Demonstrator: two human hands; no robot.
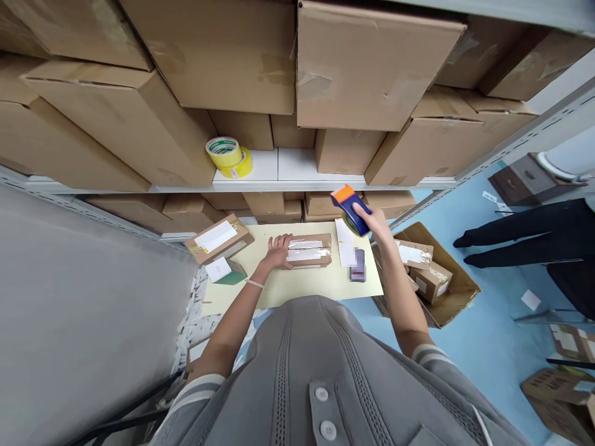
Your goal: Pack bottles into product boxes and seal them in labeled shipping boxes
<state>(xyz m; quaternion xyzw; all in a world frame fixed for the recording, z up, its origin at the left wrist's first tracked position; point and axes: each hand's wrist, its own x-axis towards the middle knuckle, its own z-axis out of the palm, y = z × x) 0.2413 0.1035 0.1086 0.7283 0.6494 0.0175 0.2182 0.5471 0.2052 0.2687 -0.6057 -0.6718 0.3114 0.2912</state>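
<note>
My left hand (279, 251) is closed over the left end of a small cardboard box (308, 261) that lies on the pale yellow tabletop (297, 290). Strips of clear, shiny tape run along the box's top. Raised over the table's right side, my right hand (372, 222) grips a blue and orange tape dispenser (351, 207) with a roll of tape in it. Under the dispenser are a white sheet of paper (344, 240) and a phone (357, 266) with a blurred screen.
Left on the table are a labelled box (242, 236) and a green-and-white box (235, 274). Tape rolls (229, 158) sit on a shelf of large cartons (381, 68) ahead. An open carton of parcels (458, 303) stands at the right; a person's dark-clothed legs (525, 232) are beyond.
</note>
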